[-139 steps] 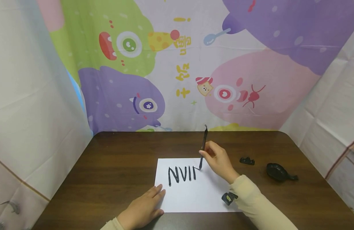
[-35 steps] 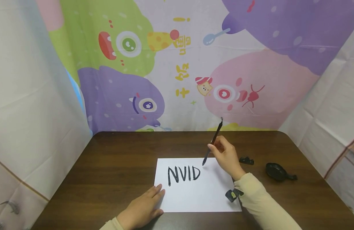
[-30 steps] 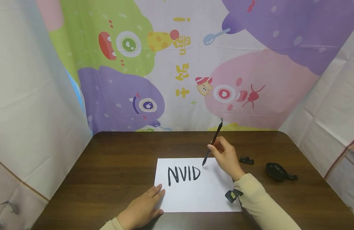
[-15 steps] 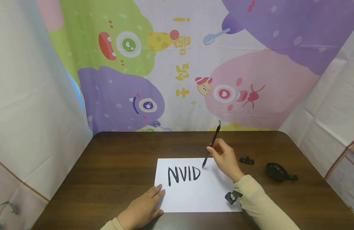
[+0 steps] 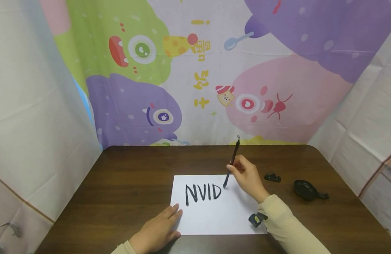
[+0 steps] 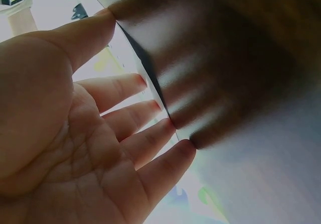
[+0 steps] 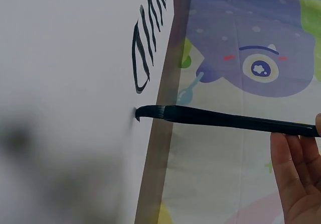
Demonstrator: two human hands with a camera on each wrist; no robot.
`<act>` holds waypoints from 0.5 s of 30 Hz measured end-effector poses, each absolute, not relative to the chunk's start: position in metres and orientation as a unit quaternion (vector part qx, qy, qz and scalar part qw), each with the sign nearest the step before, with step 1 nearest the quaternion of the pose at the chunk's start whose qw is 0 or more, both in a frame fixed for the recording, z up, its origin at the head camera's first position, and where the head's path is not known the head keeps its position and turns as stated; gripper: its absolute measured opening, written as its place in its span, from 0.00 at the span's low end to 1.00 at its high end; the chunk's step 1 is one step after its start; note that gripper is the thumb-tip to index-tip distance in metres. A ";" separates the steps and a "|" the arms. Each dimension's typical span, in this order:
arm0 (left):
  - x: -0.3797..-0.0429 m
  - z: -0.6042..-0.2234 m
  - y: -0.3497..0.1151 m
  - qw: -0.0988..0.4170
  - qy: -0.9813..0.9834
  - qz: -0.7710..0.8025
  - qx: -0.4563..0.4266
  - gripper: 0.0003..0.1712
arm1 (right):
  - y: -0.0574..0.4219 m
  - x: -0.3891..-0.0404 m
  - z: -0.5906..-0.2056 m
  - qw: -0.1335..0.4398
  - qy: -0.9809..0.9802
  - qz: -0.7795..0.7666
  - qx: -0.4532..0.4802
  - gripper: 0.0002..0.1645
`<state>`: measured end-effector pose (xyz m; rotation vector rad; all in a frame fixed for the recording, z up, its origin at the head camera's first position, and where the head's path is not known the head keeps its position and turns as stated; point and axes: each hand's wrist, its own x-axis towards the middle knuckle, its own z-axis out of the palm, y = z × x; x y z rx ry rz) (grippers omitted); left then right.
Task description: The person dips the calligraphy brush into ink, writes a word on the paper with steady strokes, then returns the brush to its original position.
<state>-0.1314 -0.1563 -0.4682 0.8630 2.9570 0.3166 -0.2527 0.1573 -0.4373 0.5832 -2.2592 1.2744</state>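
Cartoon-monster curtain (image 5: 211,74) behind a dark wooden table (image 5: 132,176).

There are two hands (image 5: 158,226) (image 5: 248,177), one brush (image 5: 235,152), one sheet (image 5: 214,220), four letters (image 5: 209,191).

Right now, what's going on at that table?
Someone is writing with a brush. The right hand holds it, its tip just right of the black letters NVID. The left hand rests at the left edge of the paper. A black dish sits farther right on the table.
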 end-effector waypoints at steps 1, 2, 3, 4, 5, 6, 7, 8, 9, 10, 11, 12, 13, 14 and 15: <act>-0.132 -0.468 -0.156 0.022 0.955 0.102 0.279 0.36 | 0.157 -0.252 -0.437 0.238 -0.826 0.464 0.214 0.07; -0.131 -0.468 -0.156 0.023 0.955 0.103 0.278 0.36 | 0.157 -0.252 -0.437 0.236 -0.827 0.463 0.215 0.07; -0.131 -0.468 -0.156 0.023 0.955 0.103 0.278 0.36 | 0.157 -0.251 -0.437 0.234 -0.827 0.463 0.216 0.07; -0.131 -0.468 -0.156 0.023 0.955 0.103 0.277 0.36 | 0.157 -0.251 -0.436 0.232 -0.827 0.463 0.217 0.07; -0.131 -0.468 -0.156 0.023 0.955 0.104 0.277 0.36 | 0.157 -0.250 -0.436 0.231 -0.827 0.463 0.218 0.07; -0.131 -0.468 -0.156 0.023 0.955 0.104 0.277 0.36 | 0.157 -0.250 -0.436 0.231 -0.828 0.462 0.219 0.07; -0.131 -0.468 -0.156 0.022 0.955 0.104 0.277 0.36 | 0.157 -0.250 -0.436 0.230 -0.828 0.462 0.220 0.07; -0.131 -0.468 -0.156 0.022 0.955 0.105 0.277 0.36 | 0.157 -0.249 -0.436 0.229 -0.828 0.461 0.220 0.07; -0.131 -0.468 -0.156 0.021 0.955 0.104 0.278 0.36 | 0.157 -0.249 -0.436 0.228 -0.829 0.460 0.222 0.07; -0.131 -0.468 -0.156 0.020 0.955 0.104 0.278 0.36 | 0.157 -0.249 -0.436 0.228 -0.829 0.459 0.223 0.07; -0.131 -0.468 -0.156 0.019 0.955 0.103 0.279 0.36 | 0.157 -0.248 -0.436 0.227 -0.829 0.459 0.224 0.07; -0.131 -0.469 -0.156 0.018 0.955 0.103 0.279 0.36 | 0.157 -0.248 -0.436 0.225 -0.829 0.459 0.225 0.08; -0.131 -0.469 -0.156 0.017 0.955 0.102 0.279 0.36 | 0.157 -0.248 -0.436 0.225 -0.830 0.459 0.226 0.08; -0.131 -0.469 -0.156 0.017 0.955 0.102 0.279 0.36 | 0.157 -0.247 -0.436 0.224 -0.830 0.458 0.228 0.08; -0.131 -0.469 -0.156 0.016 0.955 0.102 0.279 0.36 | 0.157 -0.247 -0.436 0.222 -0.830 0.458 0.229 0.08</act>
